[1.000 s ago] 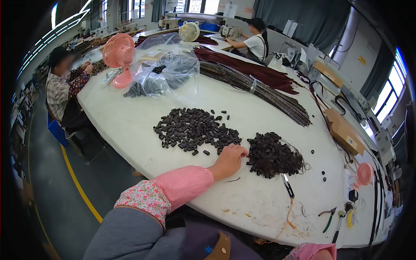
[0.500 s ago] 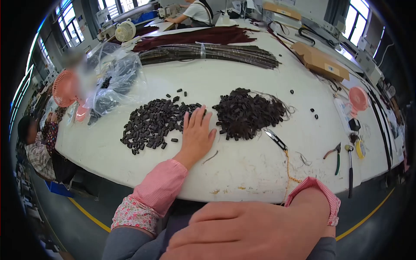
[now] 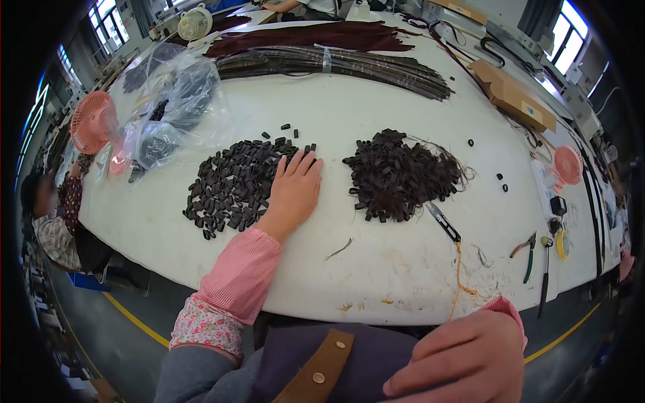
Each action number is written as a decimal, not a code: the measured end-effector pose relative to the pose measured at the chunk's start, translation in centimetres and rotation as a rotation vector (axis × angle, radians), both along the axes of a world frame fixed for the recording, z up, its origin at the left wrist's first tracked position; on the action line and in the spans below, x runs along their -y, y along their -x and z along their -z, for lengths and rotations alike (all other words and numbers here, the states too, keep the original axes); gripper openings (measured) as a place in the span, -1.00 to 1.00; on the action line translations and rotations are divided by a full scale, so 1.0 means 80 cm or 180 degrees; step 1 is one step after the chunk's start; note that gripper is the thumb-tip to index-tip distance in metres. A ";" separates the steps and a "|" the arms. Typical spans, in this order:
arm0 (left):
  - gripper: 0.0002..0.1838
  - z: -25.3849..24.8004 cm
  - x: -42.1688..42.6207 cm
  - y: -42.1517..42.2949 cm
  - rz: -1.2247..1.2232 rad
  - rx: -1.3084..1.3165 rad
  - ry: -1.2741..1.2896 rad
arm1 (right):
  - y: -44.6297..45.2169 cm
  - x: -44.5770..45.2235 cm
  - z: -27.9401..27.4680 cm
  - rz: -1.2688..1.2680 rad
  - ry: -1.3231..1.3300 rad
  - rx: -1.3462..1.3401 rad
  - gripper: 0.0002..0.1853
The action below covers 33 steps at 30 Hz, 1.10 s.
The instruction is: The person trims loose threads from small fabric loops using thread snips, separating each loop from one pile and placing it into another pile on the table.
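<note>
My left hand (image 3: 295, 191) lies on the right edge of a spread heap of small dark loops (image 3: 232, 188), palm down, its fingertips on the pieces. To its right, across a strip of white tabletop (image 3: 322, 255), sits a denser heap of dark loops (image 3: 403, 174) with loose threads. Thread snips (image 3: 443, 221) on an orange cord touch that heap's lower edge. My right hand (image 3: 463, 359) is low in front of my apron (image 3: 316, 366), fingers loosely curled; whether anything is between them is hidden.
Clear plastic bags (image 3: 175, 101) and a pink fan (image 3: 92, 122) stand at left. Bundled dark strips (image 3: 329, 62) lie at the back. A cardboard box (image 3: 514, 97), pliers (image 3: 525, 255), a small hammer (image 3: 544, 275) and yellow tape (image 3: 562, 244) are at right. A co-worker (image 3: 57, 221) sits at far left.
The view has swung right and down. My left hand has shifted left against the loose loops, widening the gap between the heaps. My right hand came into view and dropped lower right.
</note>
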<state>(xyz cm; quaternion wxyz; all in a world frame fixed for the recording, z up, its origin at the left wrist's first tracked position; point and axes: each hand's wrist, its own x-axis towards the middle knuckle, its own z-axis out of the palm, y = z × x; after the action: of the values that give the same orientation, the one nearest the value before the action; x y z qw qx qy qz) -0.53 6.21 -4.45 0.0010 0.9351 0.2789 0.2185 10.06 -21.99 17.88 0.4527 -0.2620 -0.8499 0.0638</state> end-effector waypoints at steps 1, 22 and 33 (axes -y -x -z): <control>-0.59 -0.001 -0.008 0.005 0.0022 0.0019 -0.0008 | -0.015 -0.001 0.004 0.0344 0.0373 0.0129 -0.69; -0.70 -0.038 0.090 -0.044 0.1574 0.1238 0.2213 | -0.167 -0.014 0.223 0.4319 0.1491 0.0617 -0.78; -0.87 -0.066 0.106 -0.031 0.1223 0.1541 0.3167 | -0.127 -0.029 0.176 0.2151 0.2439 -0.2528 -0.81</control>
<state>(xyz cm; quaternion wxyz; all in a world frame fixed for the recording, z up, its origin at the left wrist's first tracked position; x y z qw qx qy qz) 1.96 -2.28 0.86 0.5432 0.7795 0.1652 0.2646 20.21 -19.66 3.77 0.6022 -0.6146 -0.4055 0.3087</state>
